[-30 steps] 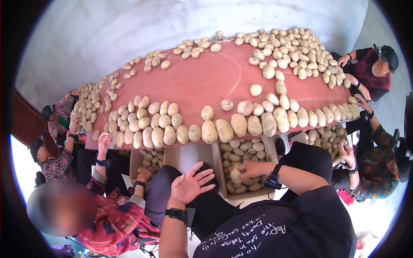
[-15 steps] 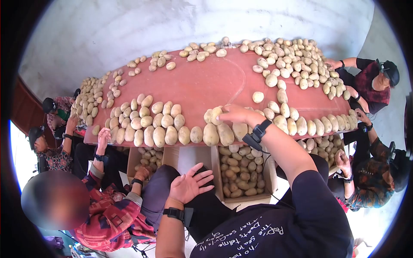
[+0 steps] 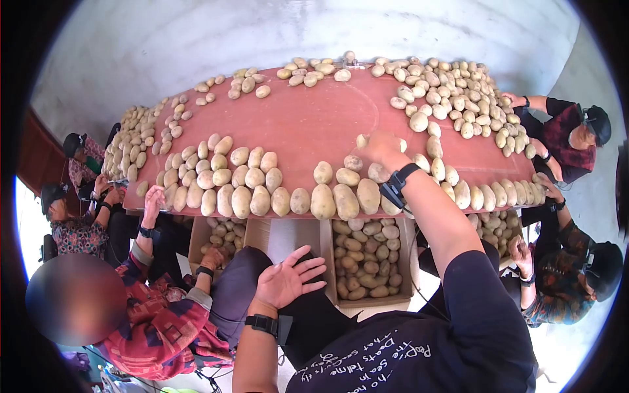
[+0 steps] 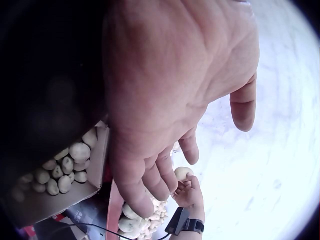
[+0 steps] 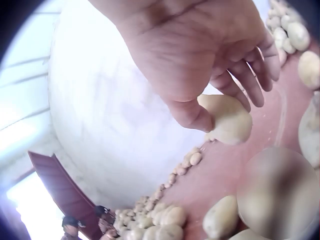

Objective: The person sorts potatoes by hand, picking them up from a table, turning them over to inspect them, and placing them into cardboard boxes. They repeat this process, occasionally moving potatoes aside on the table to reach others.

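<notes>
My right hand [image 3: 383,149] reaches over the red table [image 3: 295,111], behind the front row of potatoes. It holds a pale potato [image 5: 229,120] between thumb and fingers, as the right wrist view shows from close by. Another potato [image 3: 347,177] lies on the table just nearer to me than that hand. My left hand [image 3: 288,281] is palm up over my lap, fingers spread and holding nothing. The left wrist view shows its broad palm [image 4: 165,75] with the fingers extended. Below the table edge stands a cardboard box [image 3: 409,262] filled with potatoes [image 3: 370,255].
Large potatoes [image 3: 322,202] line the near edge. A heap of potatoes [image 3: 458,92] covers the far right, and more potatoes [image 3: 131,141] lie far left. A person in a red patterned jacket [image 3: 164,314] sits close on my left; others sit around the table.
My right hand has risen from the box with a potato to the table, then moved farther back and right. A potato now lies behind the front row. My left hand stays palm up.
</notes>
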A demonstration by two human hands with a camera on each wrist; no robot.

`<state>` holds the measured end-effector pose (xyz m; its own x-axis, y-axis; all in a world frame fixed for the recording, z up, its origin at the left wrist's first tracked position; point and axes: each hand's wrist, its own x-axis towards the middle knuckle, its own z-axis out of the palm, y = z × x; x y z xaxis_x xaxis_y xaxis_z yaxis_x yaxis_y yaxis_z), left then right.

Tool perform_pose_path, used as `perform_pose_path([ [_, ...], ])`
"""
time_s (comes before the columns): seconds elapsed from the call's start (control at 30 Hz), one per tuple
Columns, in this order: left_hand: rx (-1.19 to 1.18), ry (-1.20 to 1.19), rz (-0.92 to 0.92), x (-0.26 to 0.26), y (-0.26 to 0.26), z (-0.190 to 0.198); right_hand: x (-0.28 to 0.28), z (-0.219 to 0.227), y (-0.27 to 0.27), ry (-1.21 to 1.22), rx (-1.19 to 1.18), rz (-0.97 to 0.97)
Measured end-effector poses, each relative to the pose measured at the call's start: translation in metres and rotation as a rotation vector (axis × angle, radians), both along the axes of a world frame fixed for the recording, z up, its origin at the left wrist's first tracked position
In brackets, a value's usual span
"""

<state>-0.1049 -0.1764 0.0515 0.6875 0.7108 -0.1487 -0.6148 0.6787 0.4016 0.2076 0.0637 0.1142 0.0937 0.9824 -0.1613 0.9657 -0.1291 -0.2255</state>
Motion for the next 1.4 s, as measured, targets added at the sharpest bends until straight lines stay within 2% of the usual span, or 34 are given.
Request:
perform_pose_path([
  [0.1,-0.005,-0.003,-0.003,0.000,0.000,0.001,0.017,-0.064,0.024,-0.106,0.126,0.057],
  [0.3,0.004,0.004,0.003,0.000,0.001,-0.005,0.027,-0.090,0.037,-0.079,0.009,0.094],
  [0.33,0.014,0.013,-0.001,0.000,0.001,-0.004,0.024,-0.088,0.027,-0.037,0.042,0.087],
  [0.4,-0.008,0.003,0.001,0.000,0.000,-0.002,0.018,-0.056,0.007,0.044,0.128,0.070],
  [0.57,-0.005,0.007,0.003,-0.001,-0.002,-0.002,-0.004,-0.031,-0.069,0.558,0.600,0.544],
  [0.63,-0.001,0.007,-0.007,-0.001,-0.001,-0.003,-0.011,-0.037,-0.114,0.520,0.603,0.817],
  [0.7,-0.001,0.008,-0.020,0.000,0.000,-0.004,-0.023,-0.067,-0.155,0.648,0.464,0.958],
  [0.73,-0.007,0.009,-0.023,0.000,0.001,-0.004,-0.025,-0.090,-0.170,0.650,0.264,0.993],
  [0.77,-0.013,0.010,-0.025,0.001,0.001,-0.004,-0.025,-0.109,-0.178,0.555,-0.022,0.981],
  [0.87,-0.025,0.002,-0.031,0.003,0.002,-0.007,-0.019,-0.210,-0.181,0.649,-0.374,0.481],
  [0.93,-0.027,0.015,-0.025,0.003,0.004,-0.006,-0.020,-0.275,-0.167,0.531,-0.143,0.166],
  [1.0,-0.042,0.015,-0.025,0.004,0.005,-0.006,-0.026,-0.297,-0.145,0.435,-0.116,-0.022],
  [1.07,-0.052,0.038,-0.024,0.004,0.006,-0.006,-0.029,-0.299,-0.122,0.354,-0.294,-0.082],
  [1.1,-0.076,0.034,-0.021,0.005,0.006,-0.005,-0.034,-0.299,-0.119,0.330,-0.286,-0.145],
  [1.2,-0.094,0.042,-0.029,0.007,0.008,-0.005,-0.045,-0.304,-0.108,0.431,0.237,-0.361],
  [1.23,-0.087,0.051,-0.034,0.007,0.008,-0.005,-0.047,-0.310,-0.104,0.439,0.414,-0.403],
  [1.3,-0.089,0.063,-0.036,0.008,0.009,-0.003,-0.038,-0.321,-0.103,0.373,0.222,-0.291],
  [1.37,-0.093,0.069,-0.039,0.008,0.008,-0.004,-0.027,-0.312,-0.105,0.316,0.012,-0.147],
  [1.4,-0.091,0.067,-0.041,0.009,0.009,-0.004,-0.024,-0.306,-0.108,0.291,-0.013,-0.111],
])
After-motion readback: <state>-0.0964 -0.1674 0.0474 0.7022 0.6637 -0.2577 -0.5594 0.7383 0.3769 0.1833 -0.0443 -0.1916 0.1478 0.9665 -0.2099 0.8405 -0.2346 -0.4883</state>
